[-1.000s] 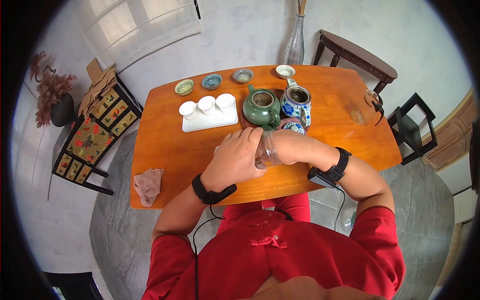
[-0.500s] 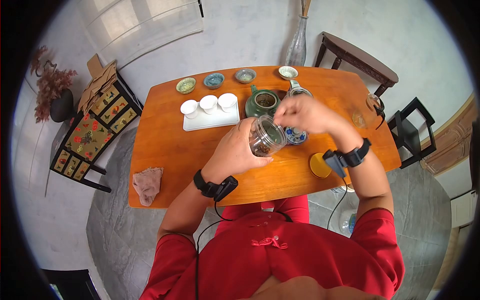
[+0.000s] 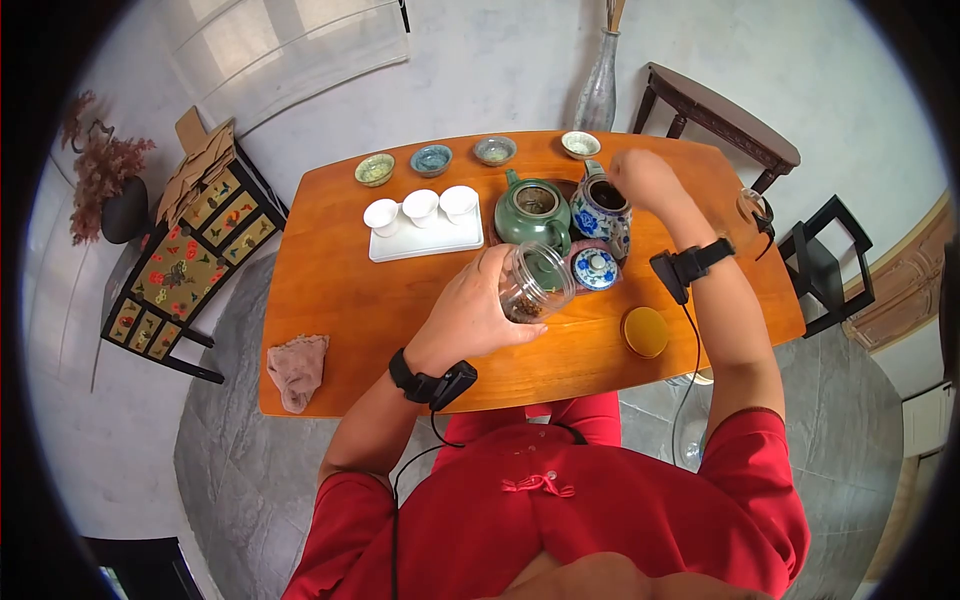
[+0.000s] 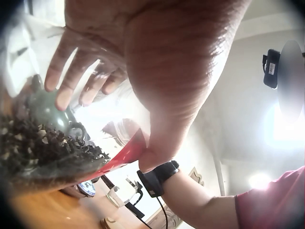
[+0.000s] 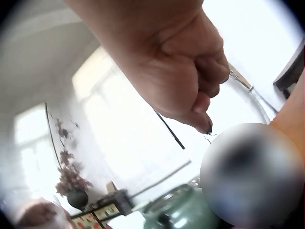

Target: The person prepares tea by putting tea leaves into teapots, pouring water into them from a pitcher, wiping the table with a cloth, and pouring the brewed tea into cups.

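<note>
My left hand [image 3: 470,315] grips a clear open jar [image 3: 537,284], tilted, with dark dried leaves [image 4: 43,148] inside, as the left wrist view shows. Above the mouth of the blue-and-white teapot [image 3: 603,215] is my right hand [image 3: 645,180]; its curled fingers pinch a small dark bit [image 5: 208,130] in the right wrist view. The green teapot [image 3: 530,212] stands lidless beside it. A blue-and-white lid [image 3: 595,269] lies just in front of the two pots.
Three white cups [image 3: 420,208] stand on a white tray [image 3: 425,245]. Several small bowls [image 3: 431,160] line the far edge. A yellow lid [image 3: 645,332] lies at the right front, a cloth [image 3: 297,372] at the left front, and a glass vessel [image 3: 722,236] at the far right.
My right hand has come out of the jar and moved up and right to the blue-and-white teapot. My left hand still holds the jar, now a little lower than a second ago.
</note>
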### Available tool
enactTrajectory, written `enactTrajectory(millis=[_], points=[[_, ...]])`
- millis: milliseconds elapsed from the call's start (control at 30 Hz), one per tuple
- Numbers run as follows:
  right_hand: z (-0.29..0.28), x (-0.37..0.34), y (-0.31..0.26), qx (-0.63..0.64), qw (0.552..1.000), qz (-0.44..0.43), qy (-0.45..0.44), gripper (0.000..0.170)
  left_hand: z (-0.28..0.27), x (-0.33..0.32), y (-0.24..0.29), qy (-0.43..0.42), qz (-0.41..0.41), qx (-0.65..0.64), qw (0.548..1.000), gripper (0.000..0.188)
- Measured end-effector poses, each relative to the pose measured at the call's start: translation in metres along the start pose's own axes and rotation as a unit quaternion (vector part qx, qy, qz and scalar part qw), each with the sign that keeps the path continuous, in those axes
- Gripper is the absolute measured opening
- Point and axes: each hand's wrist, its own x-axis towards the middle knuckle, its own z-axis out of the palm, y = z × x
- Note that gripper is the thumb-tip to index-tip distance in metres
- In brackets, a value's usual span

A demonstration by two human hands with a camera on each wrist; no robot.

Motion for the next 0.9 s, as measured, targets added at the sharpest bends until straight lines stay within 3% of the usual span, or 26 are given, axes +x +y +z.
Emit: enactTrajectory(millis=[67,200,333,400,633,700,800,900], points=[[-0.036,-0.003,-0.021,0.084,0.989,-0.012,0.122,0.018,-0.001,0.001,-0.002,0.009,0.004,-0.007,1.0,0.088],[-0.045,0.002,-0.058,0.151,0.975,-0.058,0.15,0.018,-0.004,0.001,0.005,0.019,-0.003,-0.042,0.999,0.087],[0.01,0.015,-0.087,0.009,0.988,-0.15,-0.017,0.018,0.0,-0.003,0.002,0.024,0.018,-0.022,0.999,0.087],[0.024,0.022,-0.093,0.019,0.992,-0.113,-0.047,0.017,-0.001,-0.006,0.0,0.016,0.006,-0.006,1.0,0.088],[-0.023,0.022,-0.058,0.072,0.987,-0.132,0.065,0.017,-0.01,-0.009,0.001,0.018,-0.009,-0.015,1.0,0.091],[-0.043,0.013,-0.05,0.031,0.998,-0.046,0.029,0.017,-0.008,-0.007,0.0,0.027,0.014,-0.019,0.999,0.092],[-0.012,0.015,-0.028,-0.045,0.999,0.011,0.011,0.018,-0.003,-0.005,-0.001,0.015,0.01,-0.036,0.999,0.091],[0.004,0.009,-0.018,-0.059,0.998,0.001,-0.011,0.019,-0.001,-0.004,0.0,0.0,0.009,-0.03,1.0,0.09]])
